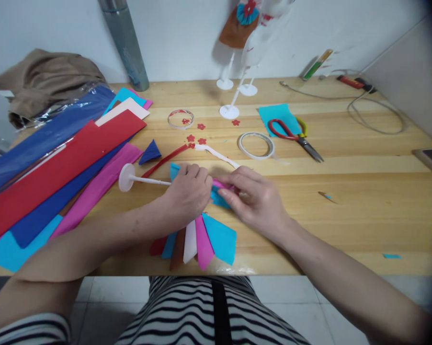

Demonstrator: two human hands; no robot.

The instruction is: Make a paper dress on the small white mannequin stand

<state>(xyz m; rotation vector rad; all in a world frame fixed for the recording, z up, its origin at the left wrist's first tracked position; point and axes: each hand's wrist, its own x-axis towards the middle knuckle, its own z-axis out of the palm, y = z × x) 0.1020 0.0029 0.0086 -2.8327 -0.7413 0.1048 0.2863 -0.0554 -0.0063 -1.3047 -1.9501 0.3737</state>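
Near the table's front edge, my left hand (pixel 190 194) is closed over a white stand (pixel 127 178), which lies on its side with its round base to the left. Blue paper shows around these fingers. My right hand (pixel 261 196) pinches a narrow pink paper strip (pixel 220 184) close to the left fingertips, above a bit of blue paper (pixel 220 198). Below the hands fans out a row of coloured paper strips (pixel 205 242) in red, blue, brown, white and pink. My left hand hides where the stem and papers meet.
Folded coloured paper (pixel 111 129) fills the left side. Behind the hands are a tape roll (pixel 240 143), small red flowers (pixel 201 126) and a white strip (pixel 216 152). Scissors (pixel 311 148) lie on blue paper at right; upright stands (pixel 229 112), a bottle (pixel 128 48) and a cable (pixel 320 97) are farther back.
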